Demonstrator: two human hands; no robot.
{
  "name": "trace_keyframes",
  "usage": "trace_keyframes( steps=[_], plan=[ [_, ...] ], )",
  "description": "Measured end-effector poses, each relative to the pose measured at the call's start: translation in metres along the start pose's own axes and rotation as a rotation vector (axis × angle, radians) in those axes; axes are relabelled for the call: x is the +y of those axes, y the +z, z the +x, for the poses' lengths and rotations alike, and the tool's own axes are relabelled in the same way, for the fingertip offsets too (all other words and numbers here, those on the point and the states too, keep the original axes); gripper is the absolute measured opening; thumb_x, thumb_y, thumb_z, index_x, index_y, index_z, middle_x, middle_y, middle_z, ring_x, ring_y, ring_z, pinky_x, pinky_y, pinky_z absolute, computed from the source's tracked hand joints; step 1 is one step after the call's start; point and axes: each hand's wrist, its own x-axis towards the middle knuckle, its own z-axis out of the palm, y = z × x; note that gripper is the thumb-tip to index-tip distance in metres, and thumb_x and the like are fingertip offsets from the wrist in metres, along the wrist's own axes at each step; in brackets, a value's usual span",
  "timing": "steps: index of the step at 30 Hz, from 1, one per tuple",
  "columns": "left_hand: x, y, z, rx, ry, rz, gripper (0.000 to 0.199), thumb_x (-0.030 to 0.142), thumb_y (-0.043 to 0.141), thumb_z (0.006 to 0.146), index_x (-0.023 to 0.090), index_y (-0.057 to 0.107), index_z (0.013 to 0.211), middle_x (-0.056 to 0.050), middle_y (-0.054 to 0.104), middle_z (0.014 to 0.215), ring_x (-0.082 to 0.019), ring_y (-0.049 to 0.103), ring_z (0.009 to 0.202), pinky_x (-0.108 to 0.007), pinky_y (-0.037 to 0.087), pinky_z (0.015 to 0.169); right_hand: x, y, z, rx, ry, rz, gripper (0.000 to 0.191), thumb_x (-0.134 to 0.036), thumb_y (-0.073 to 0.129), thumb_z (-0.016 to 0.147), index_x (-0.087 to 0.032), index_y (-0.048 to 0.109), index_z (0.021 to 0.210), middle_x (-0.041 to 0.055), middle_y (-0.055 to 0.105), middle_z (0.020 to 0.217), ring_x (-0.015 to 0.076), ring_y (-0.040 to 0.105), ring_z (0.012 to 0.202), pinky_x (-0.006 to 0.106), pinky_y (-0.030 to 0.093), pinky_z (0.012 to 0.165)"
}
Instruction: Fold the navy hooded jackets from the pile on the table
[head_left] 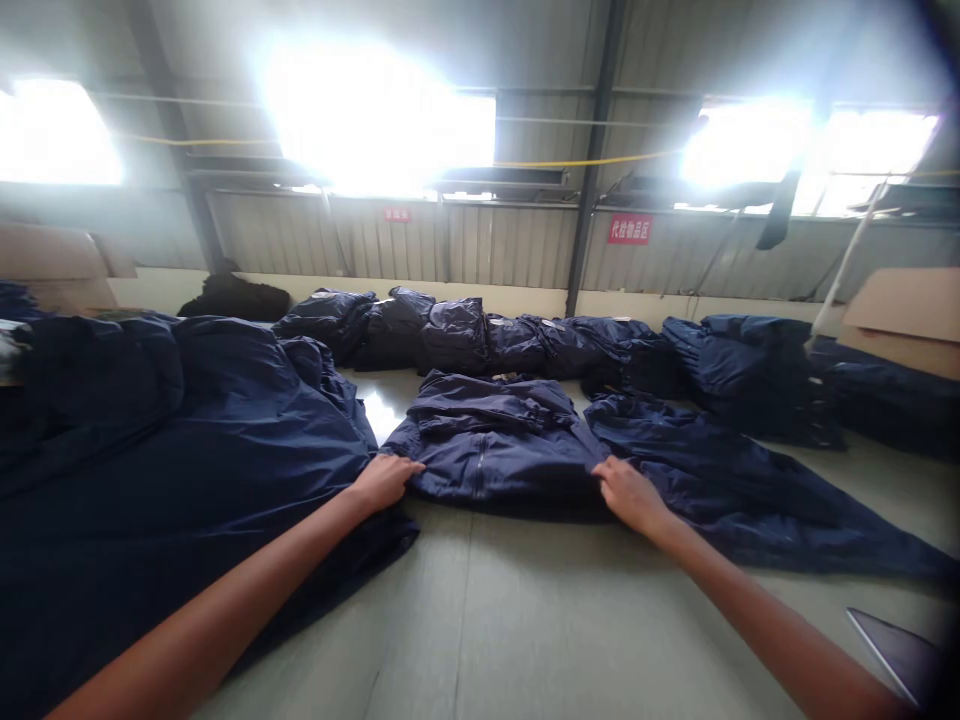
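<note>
A navy jacket (502,450) with a front zip lies partly folded on the pale table (525,600) in front of me. My left hand (386,480) pinches its left edge, and my right hand (626,490) grips the right edge, the fingers of both closed on the cloth. The jacket's near edge looks slightly raised between the hands. Left of it spreads a large heap of navy garments (202,460), close to my left wrist. Another navy garment (720,480) lies loose on the right, beside my right hand.
Several folded navy bundles (454,335) line the back of the table. Higher stacks (742,370) stand at the back right. Cardboard boxes (907,310) show at the right edge, and a flat dark device (896,650) lies at the lower right.
</note>
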Motion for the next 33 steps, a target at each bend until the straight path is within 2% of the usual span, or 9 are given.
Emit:
trace_keyframes(
  steps=[2,5,7,11,17,21,24,27,33],
  plan=[
    [0.012,0.016,-0.013,-0.055,0.047,0.084,0.062,0.023,0.07,0.09,0.027,0.061,0.151,-0.016,0.06,0.155,-0.041,0.048,0.15,-0.064,0.027,0.126,-0.016,0.011,-0.016,-0.101,-0.009,-0.077,0.035,-0.025,0.052,0.099,-0.019,0.076,0.125,0.0165,0.072,0.126,0.0315,0.066,0.118,0.045,0.048,0.106],
    [0.031,0.039,-0.019,0.008,0.099,0.122,0.067,0.042,0.061,0.101,0.032,0.043,0.165,-0.016,0.037,0.172,-0.041,0.025,0.162,-0.072,0.005,0.128,-0.036,0.024,-0.026,0.016,-0.057,-0.113,0.053,-0.04,0.051,0.104,-0.022,0.059,0.153,0.0195,0.05,0.161,0.0371,0.047,0.147,0.058,0.034,0.121],
    [0.037,0.052,-0.015,-0.035,0.08,0.085,0.06,0.044,0.05,0.108,0.038,0.039,0.166,-0.014,0.036,0.173,-0.041,0.026,0.162,-0.078,0.005,0.125,-0.042,0.035,-0.025,-0.02,-0.074,-0.065,0.058,-0.046,0.046,0.107,-0.032,0.046,0.163,0.0151,0.035,0.173,0.0365,0.033,0.158,0.066,0.025,0.124],
    [0.029,0.063,0.009,-0.143,0.005,0.003,0.056,0.042,0.041,0.111,0.043,0.036,0.167,-0.011,0.035,0.174,-0.043,0.028,0.161,-0.083,0.013,0.12,-0.04,0.062,-0.004,-0.217,-0.01,0.018,0.054,-0.048,0.035,0.111,-0.04,0.041,0.164,0.0139,0.04,0.171,0.0344,0.034,0.159,0.071,0.027,0.12],
    [0.031,0.055,0.055,-0.133,-0.094,0.012,0.056,0.039,0.042,0.109,0.037,0.042,0.165,-0.015,0.04,0.171,-0.048,0.029,0.159,-0.087,0.01,0.117,-0.047,0.073,0.061,-0.249,0.08,-0.049,0.053,-0.039,0.032,0.111,-0.036,0.046,0.163,0.016,0.044,0.168,0.0363,0.038,0.156,0.076,0.026,0.118],
    [0.054,0.055,0.043,-0.071,-0.124,0.042,0.059,0.029,0.049,0.105,0.028,0.045,0.164,-0.019,0.046,0.167,-0.043,0.03,0.16,-0.076,0.008,0.126,-0.08,0.07,0.074,-0.143,0.094,-0.124,0.053,-0.023,0.04,0.105,-0.026,0.058,0.154,0.0193,0.045,0.166,0.0388,0.041,0.154,0.078,0.022,0.12],
    [0.07,0.05,-0.006,-0.007,-0.116,0.037,0.062,0.035,0.049,0.105,0.022,0.042,0.165,-0.019,0.039,0.171,-0.039,0.026,0.162,-0.064,0.014,0.132,-0.119,0.064,0.058,0.016,-0.056,-0.045,0.051,-0.018,0.044,0.101,-0.02,0.062,0.148,0.0203,0.05,0.161,0.0346,0.052,0.144,0.061,0.036,0.12],
    [0.073,0.031,-0.083,0.138,-0.104,0.051,0.059,0.036,0.049,0.105,0.022,0.046,0.163,-0.016,0.038,0.172,-0.035,0.022,0.164,-0.058,0.015,0.133,-0.176,0.051,0.033,0.063,-0.253,0.111,0.048,-0.019,0.047,0.1,-0.019,0.062,0.146,0.0187,0.054,0.155,0.031,0.058,0.137,0.045,0.048,0.112],
    [0.026,-0.027,-0.283,0.297,-0.358,0.208,0.066,0.026,0.058,0.099,0.024,0.044,0.164,-0.013,0.039,0.171,-0.035,0.021,0.164,-0.06,0.011,0.134,-0.334,0.02,-0.019,-0.021,-0.677,0.353,0.061,-0.012,0.052,0.095,-0.025,0.052,0.155,0.012,0.055,0.157,0.027,0.056,0.139,0.04,0.046,0.113]
  ],
)
